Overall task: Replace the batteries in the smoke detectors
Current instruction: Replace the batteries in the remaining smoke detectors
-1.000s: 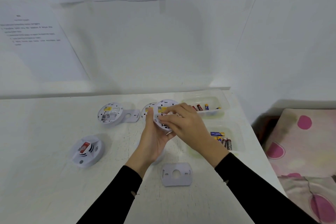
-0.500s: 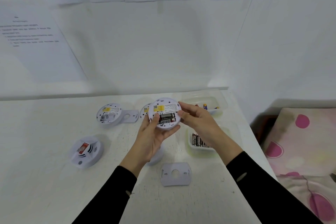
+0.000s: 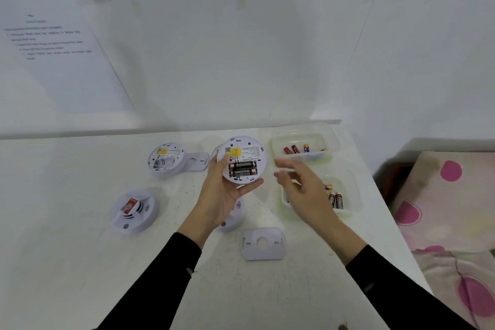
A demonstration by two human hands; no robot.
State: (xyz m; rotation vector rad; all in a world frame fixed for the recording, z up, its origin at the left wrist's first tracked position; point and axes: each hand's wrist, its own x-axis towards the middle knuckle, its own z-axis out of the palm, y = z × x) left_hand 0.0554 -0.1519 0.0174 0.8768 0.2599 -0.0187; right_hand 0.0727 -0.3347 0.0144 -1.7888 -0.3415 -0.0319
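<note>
My left hand (image 3: 220,195) holds a round white smoke detector (image 3: 242,159) tilted back-side towards me, above the table. Its open battery bay holds dark batteries (image 3: 242,167). My right hand (image 3: 302,190) hovers just right of the detector, fingers apart, holding nothing, blurred. Below and right of that hand a clear tray (image 3: 351,195) holds several batteries. A second clear tray (image 3: 302,139) with several batteries sits behind it.
On the white table (image 3: 67,262) lie an upturned detector with an empty bay (image 3: 166,159), a mounting plate (image 3: 197,161) beside it, a face-up detector (image 3: 134,210), another detector (image 3: 234,215) under my left wrist, and a loose mounting plate (image 3: 262,243). A pink-spotted cloth (image 3: 452,209) lies right.
My right hand has left the detector and moved right, opening over the near battery tray. The detector stays in my left hand, its filled battery bay now uncovered.
</note>
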